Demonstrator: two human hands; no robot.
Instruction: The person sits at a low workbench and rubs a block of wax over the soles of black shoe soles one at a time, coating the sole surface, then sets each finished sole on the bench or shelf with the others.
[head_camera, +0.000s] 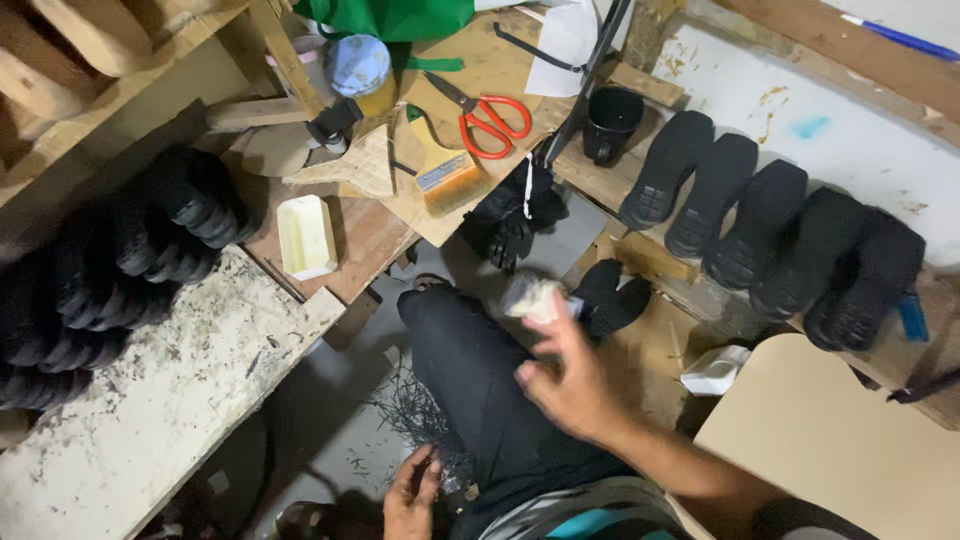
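Trouble could start with our right hand (570, 385): it's raised over our lap, pinching a blurred pale lump (532, 297) between fingertips, and a loose pinch may drop it among the dark shavings (415, 415) below. Our left hand (412, 492) is half-curled, fingertips in those shavings, holding nothing we can make out. Beyond the lump, black soles (760, 225) line the counter (850, 130); scissors (485, 118) and a brush (445, 165) crowd the reach.
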